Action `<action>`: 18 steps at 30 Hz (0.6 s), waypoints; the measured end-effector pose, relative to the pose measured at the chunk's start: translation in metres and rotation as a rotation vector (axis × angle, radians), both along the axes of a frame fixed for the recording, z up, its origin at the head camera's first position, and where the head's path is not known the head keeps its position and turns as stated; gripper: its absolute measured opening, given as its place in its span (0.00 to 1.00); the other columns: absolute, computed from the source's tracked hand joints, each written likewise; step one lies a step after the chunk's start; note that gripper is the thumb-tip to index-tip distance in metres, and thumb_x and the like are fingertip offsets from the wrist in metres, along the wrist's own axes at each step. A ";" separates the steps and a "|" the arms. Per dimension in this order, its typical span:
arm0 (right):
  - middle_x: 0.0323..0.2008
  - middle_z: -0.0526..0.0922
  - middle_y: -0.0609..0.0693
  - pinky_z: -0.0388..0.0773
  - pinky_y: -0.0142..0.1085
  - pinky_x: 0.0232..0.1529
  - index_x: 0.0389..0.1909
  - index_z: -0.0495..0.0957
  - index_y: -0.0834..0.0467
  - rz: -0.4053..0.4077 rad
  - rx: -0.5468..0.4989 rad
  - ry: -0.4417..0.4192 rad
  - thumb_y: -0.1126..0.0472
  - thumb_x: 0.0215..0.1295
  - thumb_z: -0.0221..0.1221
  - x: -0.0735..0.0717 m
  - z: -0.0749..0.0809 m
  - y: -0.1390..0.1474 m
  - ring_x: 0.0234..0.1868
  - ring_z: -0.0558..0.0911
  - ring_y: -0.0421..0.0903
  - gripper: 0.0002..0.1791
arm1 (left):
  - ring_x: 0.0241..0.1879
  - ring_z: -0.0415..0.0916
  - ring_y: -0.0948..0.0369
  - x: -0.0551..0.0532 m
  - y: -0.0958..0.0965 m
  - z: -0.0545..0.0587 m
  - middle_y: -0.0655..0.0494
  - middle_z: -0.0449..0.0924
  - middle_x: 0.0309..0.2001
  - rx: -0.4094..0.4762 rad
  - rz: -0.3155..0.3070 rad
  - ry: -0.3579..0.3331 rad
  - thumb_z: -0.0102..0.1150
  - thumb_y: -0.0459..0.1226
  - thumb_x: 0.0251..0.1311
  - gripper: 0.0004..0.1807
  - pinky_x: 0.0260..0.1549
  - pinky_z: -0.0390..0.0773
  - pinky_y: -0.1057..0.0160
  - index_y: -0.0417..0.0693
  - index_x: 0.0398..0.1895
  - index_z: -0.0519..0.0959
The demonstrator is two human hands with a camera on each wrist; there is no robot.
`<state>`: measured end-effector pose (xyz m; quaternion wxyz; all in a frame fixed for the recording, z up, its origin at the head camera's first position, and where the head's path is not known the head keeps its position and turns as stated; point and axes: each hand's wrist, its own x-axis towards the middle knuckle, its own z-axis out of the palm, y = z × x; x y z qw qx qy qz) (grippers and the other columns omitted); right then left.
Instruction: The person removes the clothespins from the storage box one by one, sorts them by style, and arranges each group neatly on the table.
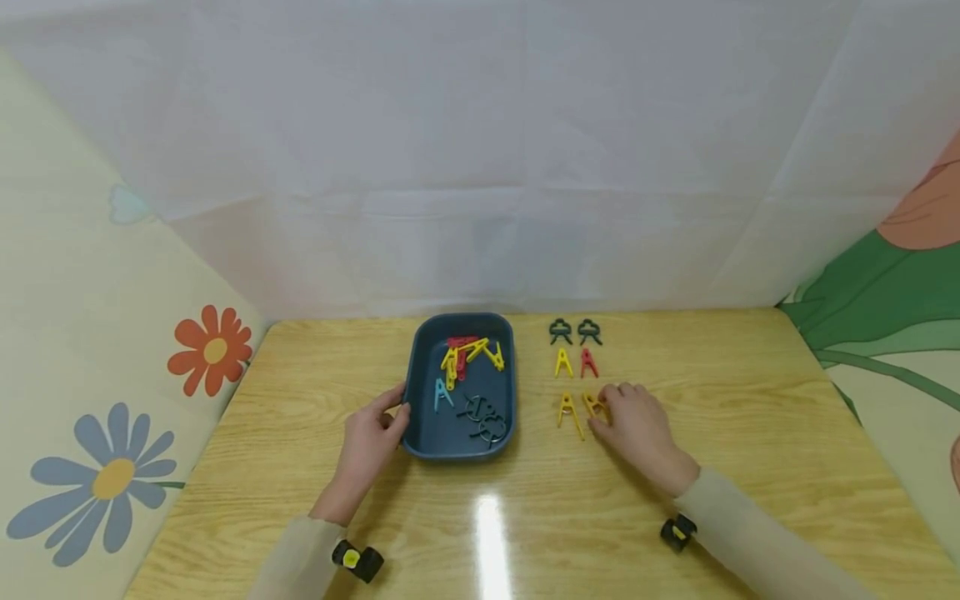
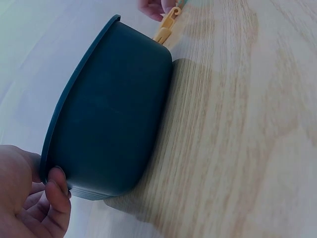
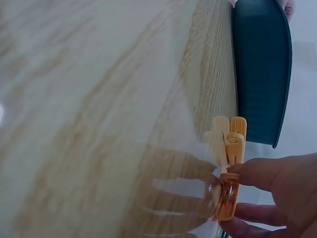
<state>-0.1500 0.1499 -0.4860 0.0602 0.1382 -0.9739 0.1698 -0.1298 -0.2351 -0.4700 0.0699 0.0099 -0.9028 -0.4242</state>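
Note:
My left hand (image 1: 369, 437) grips the left edge of a dark blue tray (image 1: 427, 435); in the left wrist view the fingers and thumb lie at the rim of its wall (image 2: 109, 109). To the right of the tray, my right hand (image 1: 637, 429) pinches an orange-yellow clothespin (image 1: 593, 404) at the table surface. Close to its left lies another orange-yellow clothespin (image 1: 568, 410). The right wrist view shows the held clothespin (image 3: 228, 196) between thumb and fingers, with its far end partly hidden behind the other one.
Above the right hand lie a yellow clothespin (image 1: 563, 363), a red clothespin (image 1: 588, 363) and two dark green clips (image 1: 560, 331). Inside the tray are several yellow and red clothespins, a light blue one (image 1: 442, 394) and dark ring clips (image 1: 491, 427). A white cloth (image 1: 450, 167) hangs behind the table.

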 end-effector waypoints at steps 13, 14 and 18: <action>0.30 0.82 0.53 0.75 0.44 0.32 0.39 0.84 0.63 -0.043 0.015 -0.068 0.52 0.62 0.73 -0.001 0.008 0.003 0.32 0.77 0.51 0.17 | 0.17 0.71 0.62 0.001 -0.001 -0.001 0.37 0.86 0.52 0.007 -0.004 0.013 0.58 0.31 0.72 0.22 0.17 0.70 0.67 0.35 0.68 0.77; 0.30 0.81 0.53 0.75 0.44 0.32 0.38 0.84 0.63 -0.045 0.011 -0.070 0.53 0.62 0.73 -0.001 0.009 0.004 0.32 0.77 0.51 0.17 | 0.17 0.71 0.62 0.001 -0.001 -0.001 0.37 0.86 0.51 0.007 -0.003 0.011 0.58 0.31 0.72 0.22 0.17 0.70 0.67 0.35 0.68 0.77; 0.30 0.80 0.54 0.76 0.46 0.33 0.36 0.83 0.62 -0.045 0.001 -0.058 0.56 0.62 0.73 -0.002 0.009 0.005 0.33 0.77 0.52 0.14 | 0.18 0.71 0.62 0.000 0.000 0.000 0.38 0.86 0.51 0.007 0.001 0.001 0.58 0.31 0.73 0.23 0.17 0.70 0.67 0.35 0.68 0.77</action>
